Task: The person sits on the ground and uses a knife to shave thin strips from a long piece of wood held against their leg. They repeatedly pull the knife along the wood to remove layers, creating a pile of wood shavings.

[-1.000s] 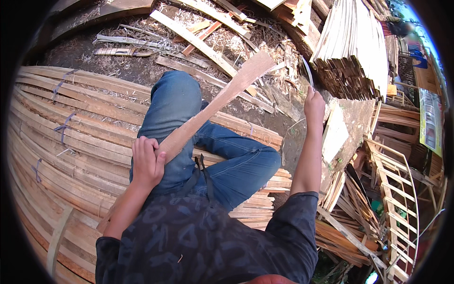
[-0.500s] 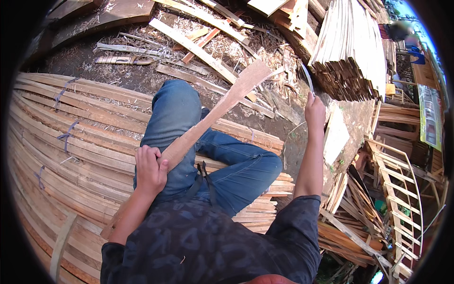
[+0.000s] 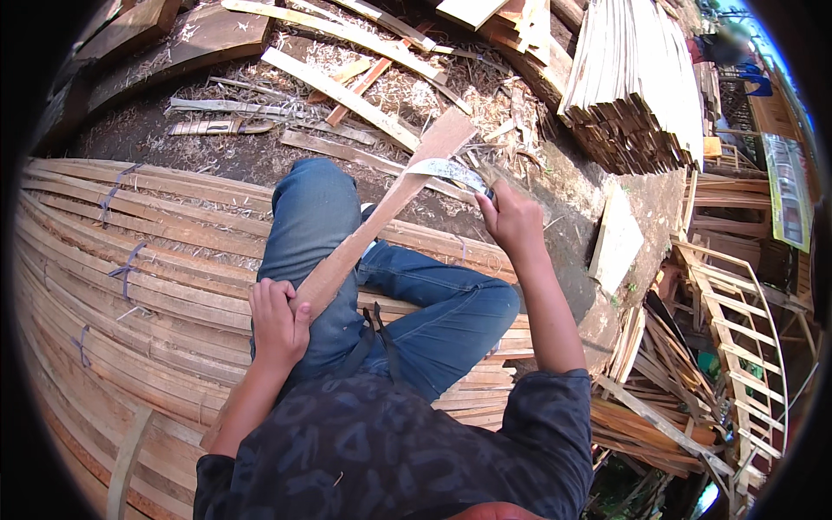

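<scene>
My left hand [image 3: 279, 322] is closed round the near end of a long, flat wooden piece [image 3: 364, 234]. The piece slants up and to the right over my bent left knee and widens toward its far end, like a paddle. In my right hand [image 3: 513, 224] is the handle of a curved knife [image 3: 446, 171]. Its pale blade arcs leftward, with the tip over the wood just below the wide part. Whether the edge touches the wood, I cannot tell.
Bundled wooden strips [image 3: 173, 260] lie under my legs and to the left. Offcuts [image 3: 338, 91] and shavings cover the ground ahead. Stacked boards [image 3: 637, 78] stand at the far right, near a ladder-like wooden frame [image 3: 745, 347]. Another person [image 3: 721, 48] is in the far right background.
My right hand has swung down and left, bringing the knife from out at the right to the wooden piece. The wood's far end has shifted slightly left; my left hand keeps its hold.
</scene>
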`<action>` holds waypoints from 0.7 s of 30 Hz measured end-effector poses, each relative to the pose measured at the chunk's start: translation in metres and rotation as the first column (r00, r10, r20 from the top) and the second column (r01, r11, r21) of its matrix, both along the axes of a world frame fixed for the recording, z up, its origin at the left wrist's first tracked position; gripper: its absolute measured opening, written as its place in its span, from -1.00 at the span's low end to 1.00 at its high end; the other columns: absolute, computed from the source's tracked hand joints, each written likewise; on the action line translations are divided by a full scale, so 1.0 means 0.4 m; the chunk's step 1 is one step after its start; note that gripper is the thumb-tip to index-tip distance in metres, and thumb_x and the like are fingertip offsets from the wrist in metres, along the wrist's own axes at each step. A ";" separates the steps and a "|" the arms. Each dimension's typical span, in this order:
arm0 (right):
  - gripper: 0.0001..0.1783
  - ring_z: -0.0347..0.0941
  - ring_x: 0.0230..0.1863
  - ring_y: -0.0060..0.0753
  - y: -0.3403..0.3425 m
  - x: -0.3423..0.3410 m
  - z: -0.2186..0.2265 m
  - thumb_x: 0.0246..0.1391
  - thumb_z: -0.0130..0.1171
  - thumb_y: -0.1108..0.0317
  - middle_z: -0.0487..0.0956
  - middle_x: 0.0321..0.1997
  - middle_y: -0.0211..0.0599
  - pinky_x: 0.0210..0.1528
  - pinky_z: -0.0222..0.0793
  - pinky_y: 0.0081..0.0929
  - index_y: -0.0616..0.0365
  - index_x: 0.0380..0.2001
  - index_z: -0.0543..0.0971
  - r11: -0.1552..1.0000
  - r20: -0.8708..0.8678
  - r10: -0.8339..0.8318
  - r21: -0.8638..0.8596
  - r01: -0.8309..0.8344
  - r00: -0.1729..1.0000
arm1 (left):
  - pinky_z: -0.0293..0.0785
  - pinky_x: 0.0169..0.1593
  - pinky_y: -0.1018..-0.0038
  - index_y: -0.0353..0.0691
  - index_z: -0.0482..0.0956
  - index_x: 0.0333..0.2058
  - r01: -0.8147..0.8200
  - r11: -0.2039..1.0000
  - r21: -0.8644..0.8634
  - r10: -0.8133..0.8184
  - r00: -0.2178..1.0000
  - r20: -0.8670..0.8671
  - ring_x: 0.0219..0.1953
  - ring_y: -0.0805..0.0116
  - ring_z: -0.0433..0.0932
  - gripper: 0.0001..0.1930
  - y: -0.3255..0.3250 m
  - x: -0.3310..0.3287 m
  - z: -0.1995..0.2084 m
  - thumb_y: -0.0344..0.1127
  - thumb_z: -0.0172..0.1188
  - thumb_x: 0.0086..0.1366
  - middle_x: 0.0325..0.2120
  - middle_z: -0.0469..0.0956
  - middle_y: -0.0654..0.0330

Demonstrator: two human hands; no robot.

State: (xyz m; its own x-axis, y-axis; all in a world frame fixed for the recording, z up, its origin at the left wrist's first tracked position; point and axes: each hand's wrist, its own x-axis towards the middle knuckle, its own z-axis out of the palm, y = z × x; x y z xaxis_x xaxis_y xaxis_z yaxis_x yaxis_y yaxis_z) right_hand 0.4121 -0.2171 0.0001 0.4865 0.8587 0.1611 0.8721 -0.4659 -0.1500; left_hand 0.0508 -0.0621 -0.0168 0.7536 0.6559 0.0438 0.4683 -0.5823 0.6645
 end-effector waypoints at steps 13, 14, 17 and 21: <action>-0.66 0.45 -0.58 0.02 -0.028 -0.043 0.019 0.15 0.16 0.11 0.46 -0.63 -0.12 -0.52 0.33 -0.16 0.14 -0.49 0.38 0.996 -0.030 -0.069 0.062 0.071 0.997 | 0.13 -0.16 0.20 -0.26 0.31 -0.27 0.024 0.999 0.046 -0.023 0.999 -0.022 -0.29 0.04 0.24 -0.66 -0.014 0.011 0.002 -0.05 0.02 0.30 -0.38 0.25 0.06; -0.65 0.45 -0.57 0.02 -0.022 -0.074 0.031 0.15 0.16 0.11 0.46 -0.63 -0.11 -0.52 0.33 -0.16 0.15 -0.50 0.38 0.997 -0.042 -0.064 0.027 0.065 0.997 | 0.13 -0.16 0.20 -0.26 0.30 -0.28 0.022 0.999 0.048 -0.021 1.000 -0.019 -0.29 0.04 0.24 -0.66 -0.014 0.011 0.002 -0.04 0.02 0.30 -0.38 0.25 0.06; -0.64 0.46 -0.57 0.03 -0.002 -0.142 0.049 0.15 0.15 0.10 0.47 -0.63 -0.10 -0.53 0.32 -0.15 0.15 -0.51 0.37 0.999 -0.075 -0.016 -0.033 0.014 0.997 | 0.13 -0.16 0.20 -0.25 0.30 -0.28 0.025 0.999 0.047 -0.024 1.000 -0.018 -0.29 0.04 0.24 -0.66 -0.011 0.004 0.001 -0.04 0.02 0.31 -0.38 0.25 0.06; -0.55 0.47 -0.49 0.19 -0.019 0.025 0.058 0.29 -0.07 0.02 0.51 -0.58 0.04 -0.44 0.33 -0.01 0.22 -0.45 0.44 0.872 -0.017 -0.485 -0.080 0.483 0.874 | 0.13 -0.16 0.20 -0.25 0.29 -0.29 0.024 0.999 0.044 -0.023 1.000 -0.014 -0.30 0.04 0.24 -0.66 -0.012 -0.006 0.008 -0.04 0.01 0.31 -0.38 0.25 0.06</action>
